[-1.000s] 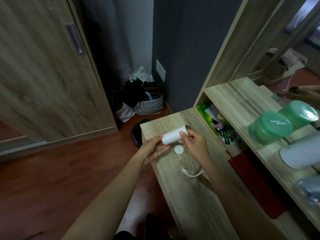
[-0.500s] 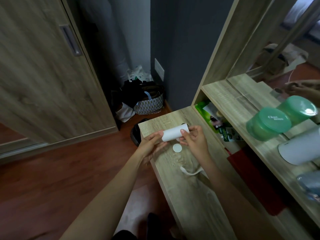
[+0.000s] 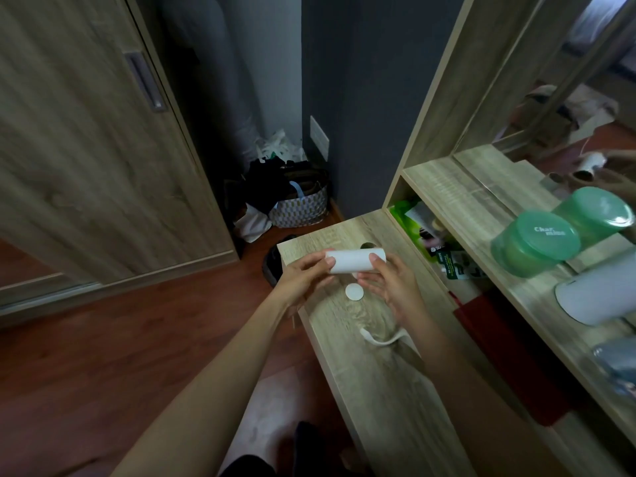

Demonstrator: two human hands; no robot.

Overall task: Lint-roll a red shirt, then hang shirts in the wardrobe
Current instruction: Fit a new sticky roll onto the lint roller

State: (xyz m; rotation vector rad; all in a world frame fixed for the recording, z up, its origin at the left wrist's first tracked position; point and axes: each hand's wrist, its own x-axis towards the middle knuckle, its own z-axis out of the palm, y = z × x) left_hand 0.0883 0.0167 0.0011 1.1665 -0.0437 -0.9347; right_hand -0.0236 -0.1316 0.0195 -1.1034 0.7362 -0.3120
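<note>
A: Where does everything sit, biggest first?

B: The wardrobe (image 3: 86, 166) fills the left side. The desk (image 3: 378, 390) runs along the right, under a shelf. A red thing (image 3: 488, 342) lies in the gap below that shelf, and I cannot tell whether it is the shirt. The roll (image 3: 354, 261) hangs just above the desk's far end, lying sideways between 2 hands.

A: How will the roll handle?

B: Light, I would judge, and stiff the way a card tube is, yet easy to dent if squeezed. If its outer sheet is sticky, fingers will cling to it. So the 2 ends look like the places to hold, with the middle left bare.

A: And the hands?

B: The left hand (image 3: 303, 280) has its fingers curled round the left end, with the thumb across the front. The right hand (image 3: 395, 287) lies palm up beneath the right end. Its thumb presses on top and its fingers bend loosely below, pinching that end. Both forearms reach forward, wrists fairly close.

A: Anything smaller?

B: A curved white strip (image 3: 382, 339) lies on the desk, nearer the person. 1 round white cap (image 3: 354, 291) sits on the desk just below the roll, between the hands.
</note>
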